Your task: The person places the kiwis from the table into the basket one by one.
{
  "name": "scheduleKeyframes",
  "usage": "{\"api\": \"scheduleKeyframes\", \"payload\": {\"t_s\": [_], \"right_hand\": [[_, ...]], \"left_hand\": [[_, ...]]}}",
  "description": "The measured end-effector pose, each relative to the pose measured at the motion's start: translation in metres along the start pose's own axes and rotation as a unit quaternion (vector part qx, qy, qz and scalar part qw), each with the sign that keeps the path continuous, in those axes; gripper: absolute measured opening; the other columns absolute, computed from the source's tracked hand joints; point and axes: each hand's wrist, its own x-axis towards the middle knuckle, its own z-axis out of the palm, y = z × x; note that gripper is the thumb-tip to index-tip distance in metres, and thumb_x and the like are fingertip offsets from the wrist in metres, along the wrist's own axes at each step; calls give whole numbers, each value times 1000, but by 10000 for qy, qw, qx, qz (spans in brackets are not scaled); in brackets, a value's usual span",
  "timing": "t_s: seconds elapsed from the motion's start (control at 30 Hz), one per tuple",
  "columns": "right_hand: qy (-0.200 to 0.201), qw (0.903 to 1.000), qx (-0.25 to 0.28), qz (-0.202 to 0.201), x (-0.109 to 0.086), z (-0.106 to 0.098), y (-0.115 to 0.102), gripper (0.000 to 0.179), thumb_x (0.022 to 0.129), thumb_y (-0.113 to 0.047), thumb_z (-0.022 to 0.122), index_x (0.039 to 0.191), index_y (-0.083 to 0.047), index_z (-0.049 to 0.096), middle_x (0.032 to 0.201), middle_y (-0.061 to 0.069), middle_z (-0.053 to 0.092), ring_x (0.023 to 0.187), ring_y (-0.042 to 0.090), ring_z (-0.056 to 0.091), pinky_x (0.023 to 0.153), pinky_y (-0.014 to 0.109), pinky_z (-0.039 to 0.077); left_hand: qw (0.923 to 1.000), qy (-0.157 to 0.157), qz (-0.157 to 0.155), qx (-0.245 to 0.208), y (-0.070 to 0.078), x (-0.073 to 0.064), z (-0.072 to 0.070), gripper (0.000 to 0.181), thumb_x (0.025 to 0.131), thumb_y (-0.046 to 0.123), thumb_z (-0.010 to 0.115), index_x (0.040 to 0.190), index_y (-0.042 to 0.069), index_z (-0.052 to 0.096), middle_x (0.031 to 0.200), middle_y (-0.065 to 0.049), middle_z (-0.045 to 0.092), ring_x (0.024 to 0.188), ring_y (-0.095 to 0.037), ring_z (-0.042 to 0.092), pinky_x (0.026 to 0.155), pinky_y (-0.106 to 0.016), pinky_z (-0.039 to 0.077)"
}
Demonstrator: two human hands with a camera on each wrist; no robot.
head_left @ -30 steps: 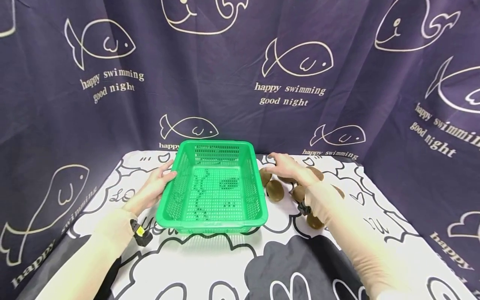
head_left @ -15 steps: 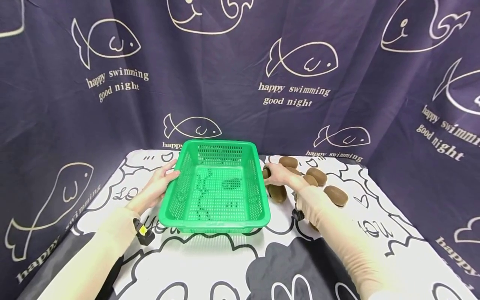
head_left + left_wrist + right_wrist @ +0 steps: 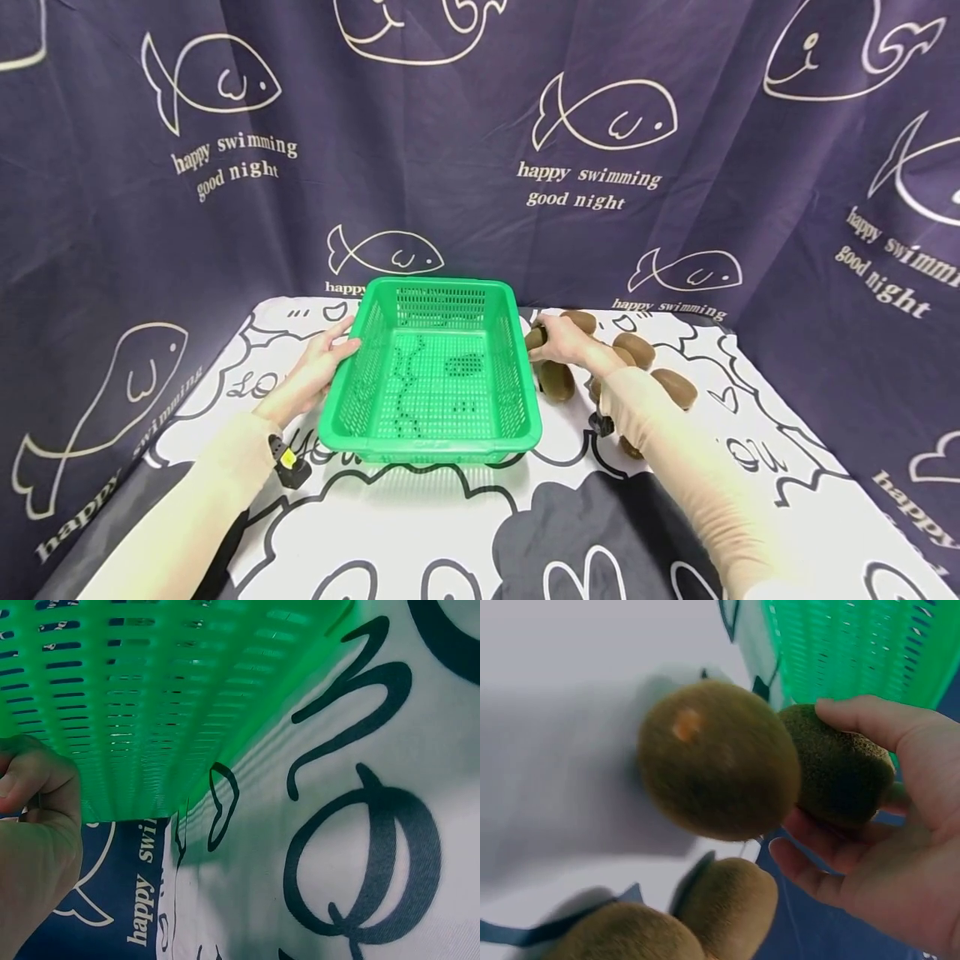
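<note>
Judging by what shows, I seem barely begun: no kiwi is visible inside the green basket [image 3: 431, 450], and the other kiwis [image 3: 557, 382] lie loose on the cloth [image 3: 375, 525] to its right. My left hand [image 3: 313, 371] rests fairly straight-fingered against the basket's left side; my right hand [image 3: 567, 342], part-closed, pinches one kiwi [image 3: 832, 765] between thumb and fingers just beside the right wall, with the dark curtain [image 3: 465, 158] beyond.
</note>
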Motion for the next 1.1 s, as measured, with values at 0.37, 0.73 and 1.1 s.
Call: {"api": "scheduleKeyframes", "payload": {"t_s": [0.37, 0.73, 1.1], "right_hand": [[480, 9980, 328, 240, -3, -36, -4, 43, 74, -22, 79, 108, -3, 61, 93, 17, 66, 85, 31, 59, 71, 39, 50], [728, 9967, 352, -27, 5, -68, -30, 43, 76, -21, 79, 110, -3, 60, 92, 15, 65, 83, 29, 59, 71, 36, 48], [263, 9969, 318, -673, 21, -58, -75, 43, 78, -26, 79, 111, -4, 61, 97, 14, 67, 82, 28, 61, 71, 38, 51]], "left_hand": [[9999, 82, -77, -1, 0, 0, 0, 64, 102, 25, 46, 156, 22, 13, 78, 1, 72, 43, -5, 56, 30, -19, 39], [10000, 32, -22, -14, -1, 2, -2, 63, 102, 24, 45, 156, 23, 13, 76, -2, 71, 41, -6, 54, 29, -19, 38], [10000, -16, 14, -89, 0, 2, -3, 61, 103, 24, 44, 156, 23, 14, 82, -3, 72, 52, -10, 64, 36, -22, 50]]}}
